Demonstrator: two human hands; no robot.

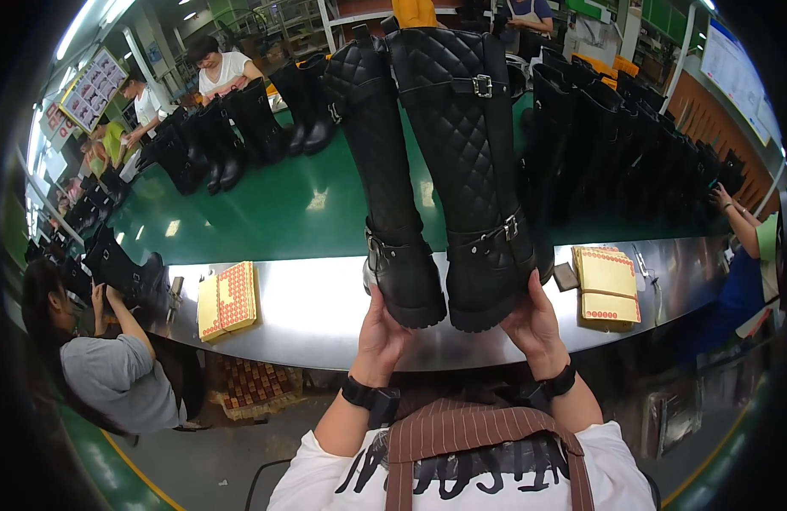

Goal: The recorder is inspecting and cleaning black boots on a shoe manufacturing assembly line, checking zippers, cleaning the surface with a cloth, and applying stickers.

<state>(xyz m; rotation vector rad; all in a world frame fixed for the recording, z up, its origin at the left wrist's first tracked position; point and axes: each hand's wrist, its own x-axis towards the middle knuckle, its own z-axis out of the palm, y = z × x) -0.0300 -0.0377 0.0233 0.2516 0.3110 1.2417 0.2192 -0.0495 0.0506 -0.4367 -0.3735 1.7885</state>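
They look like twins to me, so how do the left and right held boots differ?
The left boot shows its buckles at its left edge, the right boot toward its right. The left boot looks narrower here than the right boot. Both are black, quilted and strapped.

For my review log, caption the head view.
Left hand and right hand hold quilted black boots at a metal counter.

Steel-edged green bench with black boots, yellow bundles

On the desk, one card stack lies left of the central boots, a second stack right; behind those boots, a left boot row and right boot row.
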